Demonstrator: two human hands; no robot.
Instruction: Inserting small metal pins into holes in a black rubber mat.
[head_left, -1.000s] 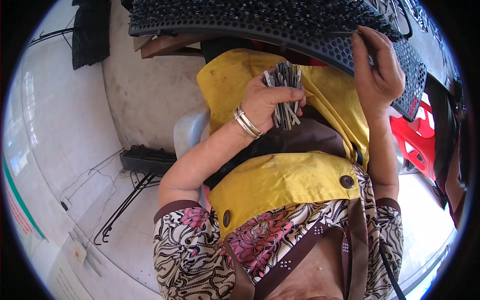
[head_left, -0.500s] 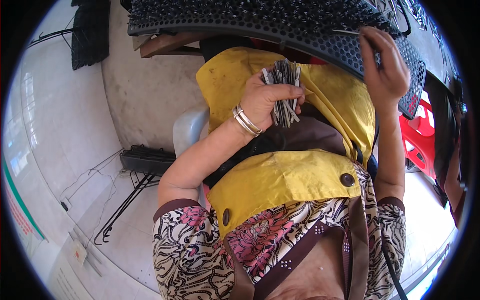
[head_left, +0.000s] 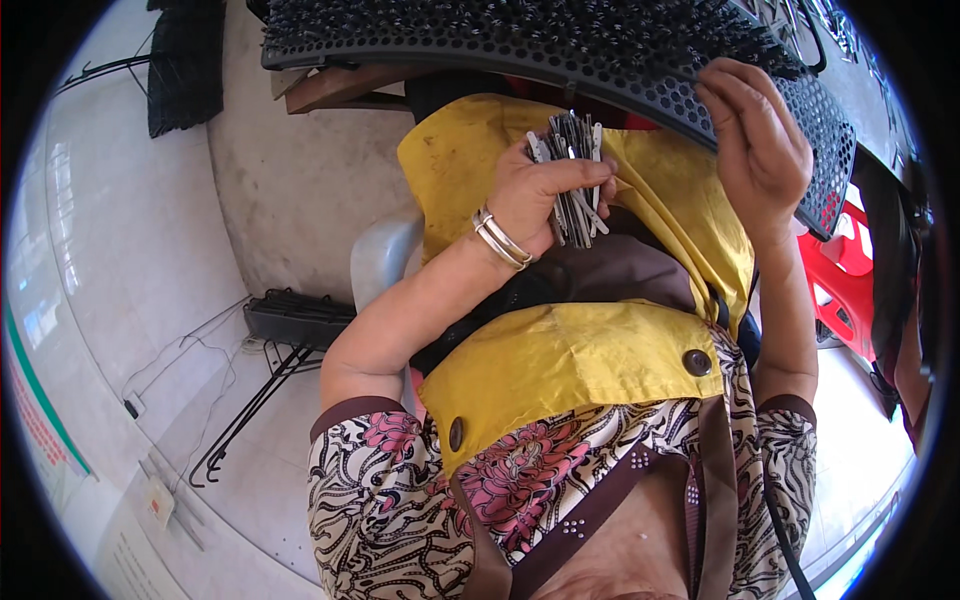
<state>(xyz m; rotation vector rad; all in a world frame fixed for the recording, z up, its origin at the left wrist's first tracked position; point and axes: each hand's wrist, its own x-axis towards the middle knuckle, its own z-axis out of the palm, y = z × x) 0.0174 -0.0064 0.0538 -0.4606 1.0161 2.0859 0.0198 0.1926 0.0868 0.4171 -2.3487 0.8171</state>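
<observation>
1. Since a second ago the right hand [head_left: 760, 150] has slid a little further along the near edge of the black perforated board [head_left: 560, 50]; whatever thin piece it pinched then is no longer visible.
2. Its fingers now curl against the board's rim, closed to a pinch, though I cannot tell whether anything sits between the fingertips.
3. Meanwhile the left hand [head_left: 545, 200] has barely shifted: it is wrapped shut around a bundle of thin metal strips [head_left: 575, 180], held upright over the yellow apron [head_left: 560, 360], just below the board.
4. Strips like these look light, stiff and smooth, so they probably slip against each other; a firm grip around the bundle's middle, as here, should stop them fanning out.
5. One strip is likely best picked by its free upper end.
6. Two silver bangles [head_left: 500, 240] ring the left wrist.
</observation>
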